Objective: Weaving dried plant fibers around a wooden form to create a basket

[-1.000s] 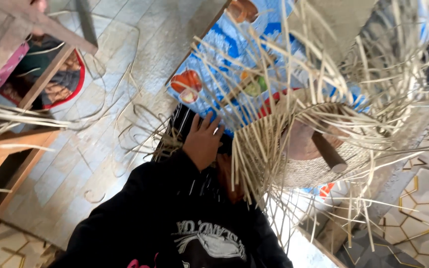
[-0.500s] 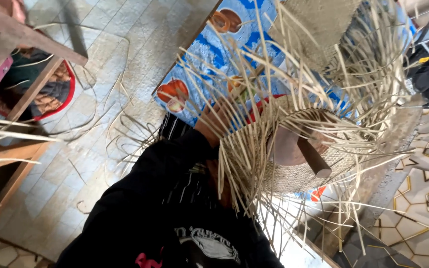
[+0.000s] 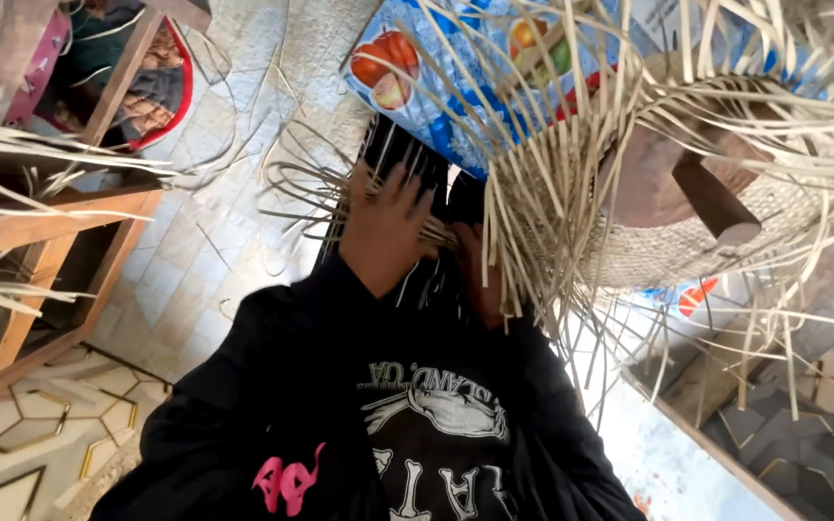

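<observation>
weaving step: left hand spread flat on loose straw strips, right hand gripping strips beside half-woven straw basket; next move likely needs careful interlacing.

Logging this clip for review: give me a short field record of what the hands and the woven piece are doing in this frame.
view: head camera, looking down
left hand: fingers spread, pressed on loose strips
right hand: mostly hidden behind strips, at the basket's edge; grip cannot be told
basket: half-woven, pale strips sticking out all round, set over a brown wooden form
under the work: blue mat with fruit pictures
floor: pale tiles, stray strips
left side: wooden frame
clothing: black printed top
</observation>
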